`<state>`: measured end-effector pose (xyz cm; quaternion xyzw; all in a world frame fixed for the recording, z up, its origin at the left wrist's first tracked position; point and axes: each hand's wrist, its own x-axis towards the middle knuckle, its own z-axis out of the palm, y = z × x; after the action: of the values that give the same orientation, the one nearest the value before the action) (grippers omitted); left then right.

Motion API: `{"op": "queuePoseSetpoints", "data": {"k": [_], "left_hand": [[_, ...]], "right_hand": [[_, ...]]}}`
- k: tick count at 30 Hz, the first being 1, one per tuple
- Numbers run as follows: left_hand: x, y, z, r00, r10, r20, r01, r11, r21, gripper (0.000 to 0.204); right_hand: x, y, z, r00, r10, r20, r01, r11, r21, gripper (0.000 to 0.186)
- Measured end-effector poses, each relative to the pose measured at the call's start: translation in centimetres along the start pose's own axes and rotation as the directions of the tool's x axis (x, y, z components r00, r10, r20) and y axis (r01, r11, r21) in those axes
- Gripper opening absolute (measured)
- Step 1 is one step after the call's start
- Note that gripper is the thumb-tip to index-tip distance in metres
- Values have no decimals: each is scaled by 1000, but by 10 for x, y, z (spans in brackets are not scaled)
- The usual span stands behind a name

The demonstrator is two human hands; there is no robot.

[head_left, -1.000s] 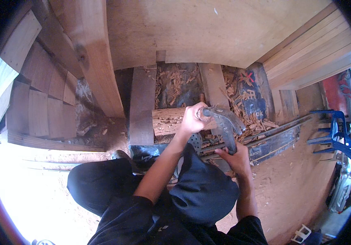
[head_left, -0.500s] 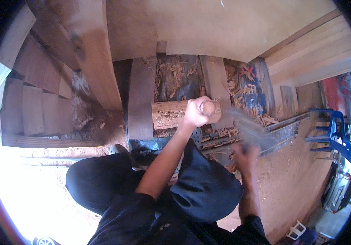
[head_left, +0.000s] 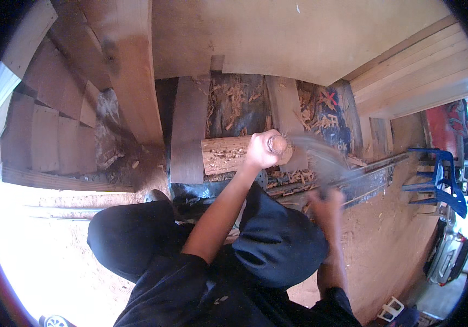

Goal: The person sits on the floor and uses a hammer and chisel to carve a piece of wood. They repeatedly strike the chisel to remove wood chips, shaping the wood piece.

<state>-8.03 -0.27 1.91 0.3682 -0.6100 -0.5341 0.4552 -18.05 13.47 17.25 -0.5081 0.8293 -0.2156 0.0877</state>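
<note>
Fingers of my left hand [head_left: 261, 150] are closed round a wooden stick [head_left: 278, 144]. Its round, pale end faces up, and the rest is hidden below the fist. Beneath that fist lies a rough, chipped wood block [head_left: 228, 154] across two flat boards. At the right, my right hand [head_left: 326, 204] grips a long knife [head_left: 324, 161] by a dark handle. Motion smears the grey blade, which reaches up and left toward the stick's end. Whether blade and stick touch, I cannot tell.
Wood chips [head_left: 236, 101] litter a dark sheet between the boards [head_left: 190, 128]. Long rails [head_left: 367, 168] run to the right toward a blue plastic chair [head_left: 440, 182]. A thick timber post [head_left: 133, 82] stands at the left, a large pale panel [head_left: 299, 35] beyond.
The blurred blade has shifted a little, now closer to the stick's end. My left hand keeps its grip in almost the same spot. The view has moved slightly.
</note>
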Motion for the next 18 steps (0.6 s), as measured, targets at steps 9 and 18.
{"op": "queuePoseSetpoints", "data": {"k": [9,18], "left_hand": [[-6,-3,3,1000,26,11,-26,1000,14,21],[-7,6,-1,998,57,-7,-57,998,-26,27]], "right_hand": [[-18,29,-102,968,233,-96,-15,434,901,12],[-14,25,-9,978,149,149,-128,982,-138,26]]}}
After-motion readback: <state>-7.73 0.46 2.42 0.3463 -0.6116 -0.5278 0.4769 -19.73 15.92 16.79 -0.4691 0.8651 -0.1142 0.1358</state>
